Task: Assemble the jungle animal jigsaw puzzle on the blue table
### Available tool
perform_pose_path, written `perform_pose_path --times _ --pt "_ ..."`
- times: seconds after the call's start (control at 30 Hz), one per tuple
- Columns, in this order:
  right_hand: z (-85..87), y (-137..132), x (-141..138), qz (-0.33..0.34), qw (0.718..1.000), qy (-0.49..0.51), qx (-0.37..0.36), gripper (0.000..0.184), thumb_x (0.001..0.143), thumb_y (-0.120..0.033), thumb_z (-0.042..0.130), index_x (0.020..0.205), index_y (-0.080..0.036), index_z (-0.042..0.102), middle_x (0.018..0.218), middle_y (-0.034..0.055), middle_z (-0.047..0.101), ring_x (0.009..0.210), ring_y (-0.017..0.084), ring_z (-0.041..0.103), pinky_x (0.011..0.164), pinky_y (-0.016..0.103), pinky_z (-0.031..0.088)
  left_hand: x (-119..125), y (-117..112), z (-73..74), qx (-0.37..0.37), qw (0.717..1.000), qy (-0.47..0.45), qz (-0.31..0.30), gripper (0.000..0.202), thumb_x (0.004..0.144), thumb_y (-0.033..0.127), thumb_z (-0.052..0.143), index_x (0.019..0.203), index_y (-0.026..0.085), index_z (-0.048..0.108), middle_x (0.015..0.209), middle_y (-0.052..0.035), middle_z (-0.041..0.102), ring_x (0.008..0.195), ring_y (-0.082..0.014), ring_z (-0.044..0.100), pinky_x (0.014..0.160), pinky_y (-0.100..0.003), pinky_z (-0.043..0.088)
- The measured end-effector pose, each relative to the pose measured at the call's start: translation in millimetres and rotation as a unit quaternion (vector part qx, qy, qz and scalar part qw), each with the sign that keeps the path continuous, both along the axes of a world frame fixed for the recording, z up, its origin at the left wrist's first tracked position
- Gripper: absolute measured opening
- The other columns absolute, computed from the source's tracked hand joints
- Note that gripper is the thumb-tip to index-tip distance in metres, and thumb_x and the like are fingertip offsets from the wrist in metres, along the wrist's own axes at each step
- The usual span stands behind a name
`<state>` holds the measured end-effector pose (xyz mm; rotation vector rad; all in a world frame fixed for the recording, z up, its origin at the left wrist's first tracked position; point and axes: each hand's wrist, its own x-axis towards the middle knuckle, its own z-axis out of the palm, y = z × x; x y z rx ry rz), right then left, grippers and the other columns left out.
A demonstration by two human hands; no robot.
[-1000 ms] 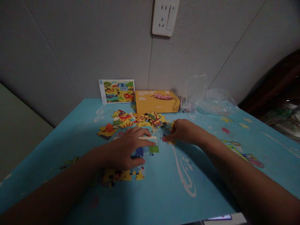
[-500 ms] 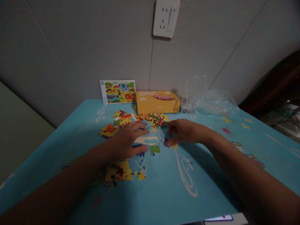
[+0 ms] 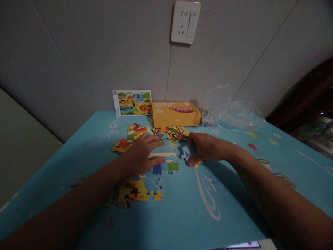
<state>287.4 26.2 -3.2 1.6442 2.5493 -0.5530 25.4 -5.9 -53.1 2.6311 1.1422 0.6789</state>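
My left hand [image 3: 142,154] lies flat, fingers stretched out, on the joined jigsaw section [image 3: 145,184] in the middle of the blue tabletop [image 3: 182,208]. My right hand [image 3: 205,147] is curled, thumb and fingers around a small blue puzzle piece [image 3: 185,152] that rests on the table just right of the section. Loose colourful pieces [image 3: 156,133] are heaped just beyond both hands.
A yellow puzzle box [image 3: 175,114] and a picture card [image 3: 132,102] lean at the wall behind the pieces. Crumpled clear plastic bags [image 3: 234,111] lie at the back right. A wall socket [image 3: 185,21] is above. Dark furniture [image 3: 309,97] stands at the right.
My left hand has slid back a little, uncovering more of the joined section. My right hand has shifted slightly and turned the small blue piece on the table.
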Motion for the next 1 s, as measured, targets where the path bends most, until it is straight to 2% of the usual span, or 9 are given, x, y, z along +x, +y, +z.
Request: perform_pose_path --times 0.1,0.2,0.27,0.37,0.53,0.67,0.8,0.9,1.0 --pt "-0.8 -4.6 -8.5 0.020 0.982 0.187 -0.020 0.039 0.070 -0.038 0.077 0.093 -0.019 0.053 0.078 -0.0009 0.056 0.063 0.013 0.048 0.055 0.026 0.036 2.6 -2.9 3.1 -0.018 0.998 -0.053 0.004 0.052 0.084 0.032 0.069 0.132 0.016 0.055 0.119 -0.0120 0.067 0.116 -0.0272 0.058 0.104 -0.045 0.042" --pt "-12.3 -11.4 -24.6 0.031 0.914 0.403 -0.045 0.033 0.078 -0.037 0.070 0.099 -0.020 0.050 0.074 -0.0039 0.054 0.058 0.010 0.044 0.053 0.024 0.035 5.1 -7.4 6.1 -0.044 0.994 -0.104 0.001 0.070 0.081 0.032 0.072 0.143 0.022 0.042 0.118 -0.0078 0.068 0.108 -0.0237 0.063 0.100 -0.041 0.046" --pt "-23.2 -15.7 -35.5 0.026 0.878 0.474 -0.059 0.033 0.080 -0.038 0.068 0.102 -0.020 0.050 0.068 -0.0062 0.051 0.055 0.010 0.042 0.051 0.024 0.033 6.6 -10.0 9.3 -0.049 0.991 -0.126 0.019 0.063 0.082 0.030 0.070 0.140 0.025 0.046 0.121 -0.0064 0.067 0.103 -0.0213 0.064 0.095 -0.038 0.049" --pt "-36.3 -19.7 -45.9 -0.003 0.854 0.516 -0.070 0.035 0.081 -0.045 0.068 0.099 -0.020 0.052 0.059 -0.0086 0.045 0.049 0.009 0.039 0.048 0.023 0.031 8.0 -11.3 15.5 -0.060 0.982 -0.163 0.078 0.044 0.085 0.026 0.064 0.129 0.025 0.058 0.114 -0.0028 0.069 0.094 -0.0176 0.065 0.087 -0.031 0.051" --pt "-42.8 -20.5 -47.4 -0.036 0.880 0.472 -0.025 0.046 0.087 -0.056 0.056 0.061 -0.019 0.046 0.050 -0.0058 0.042 0.047 0.007 0.033 0.047 0.025 0.024 9.3 -8.4 19.9 -0.093 0.954 -0.256 0.129 0.031 0.085 0.032 0.062 0.112 0.017 0.066 0.070 0.0026 0.067 0.069 -0.0145 0.063 0.074 -0.027 0.050" --pt "-42.3 -20.0 -45.7 -0.004 0.893 0.449 0.041 0.044 0.094 -0.047 0.045 0.059 -0.020 0.043 0.051 -0.0051 0.041 0.049 0.008 0.033 0.050 0.025 0.025 10.3 -5.2 17.2 -0.125 0.937 -0.303 0.122 0.018 0.083 0.033 0.063 0.086 0.016 0.067 0.072 -0.0003 0.070 0.065 -0.0142 0.064 0.067 -0.026 0.050" --pt "-40.5 -20.1 -45.5 0.016 0.900 0.431 0.069 0.039 0.096 -0.039 0.043 0.063 -0.019 0.049 0.053 -0.0047 0.044 0.051 0.009 0.035 0.053 0.026 0.027 9.7 -3.1 16.5 -0.123 0.941 -0.295 0.113 0.018 0.083 0.032 0.062 0.077 0.016 0.067 0.072 -0.0013 0.070 0.066 -0.0140 0.065 0.066 -0.026 0.050" --pt "-41.4 -19.3 -45.5 0.010 0.901 0.425 0.086 0.038 0.095 -0.039 0.043 0.062 -0.020 0.046 0.053 -0.0049 0.042 0.050 0.009 0.036 0.053 0.025 0.027 8.5 -2.8 16.3 -0.121 0.939 -0.302 0.116 0.018 0.083 0.033 0.063 0.082 0.015 0.068 0.077 -0.0028 0.071 0.070 -0.0155 0.066 0.068 -0.027 0.052" --pt "-43.9 -17.6 -45.2 0.002 0.896 0.437 0.075 0.037 0.095 -0.040 0.043 0.064 -0.020 0.044 0.053 -0.0052 0.042 0.049 0.009 0.036 0.052 0.025 0.028 7.4 -5.0 15.8 -0.092 0.951 -0.276 0.109 0.030 0.080 0.031 0.068 0.106 0.016 0.067 0.093 -0.0049 0.073 0.082 -0.0181 0.068 0.078 -0.031 0.053"
